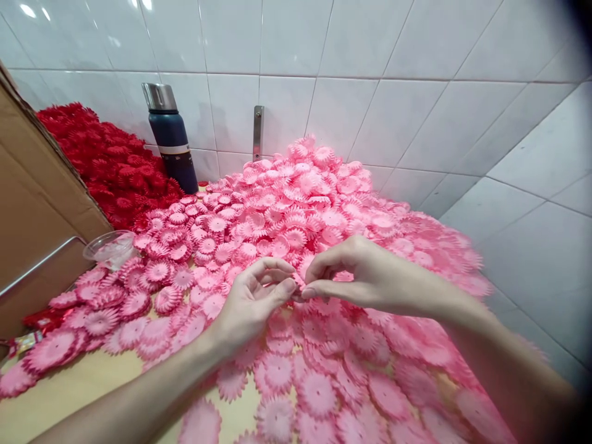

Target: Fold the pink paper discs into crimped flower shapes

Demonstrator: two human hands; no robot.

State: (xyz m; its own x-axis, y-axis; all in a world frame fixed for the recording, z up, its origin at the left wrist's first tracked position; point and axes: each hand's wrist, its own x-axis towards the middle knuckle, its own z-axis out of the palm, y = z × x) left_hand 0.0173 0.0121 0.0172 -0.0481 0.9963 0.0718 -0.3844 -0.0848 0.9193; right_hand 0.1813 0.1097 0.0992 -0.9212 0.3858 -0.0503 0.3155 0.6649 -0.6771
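My left hand (252, 302) and my right hand (354, 274) meet above a spread of pink fabric flower pieces (319, 393). Both are closed, thumbs against bent fingers. Pinched between their fingertips is a small pink flower piece (300, 277), mostly covered by the fingers. Each loose piece is round with a fringed edge, and many show a small hole in the middle. Behind the hands the pieces rise into a tall heap (305, 185). To the left, pieces with darker pink edges (217, 223) lie in small stacks.
A red heap of similar pieces (115, 166) lies at the back left, beside a dark blue bottle (173, 139). A cardboard box (41, 166) and a clear plastic tub (99, 246) stand at the left. Tiled walls (361, 37) bound the yellowish table (92, 376).
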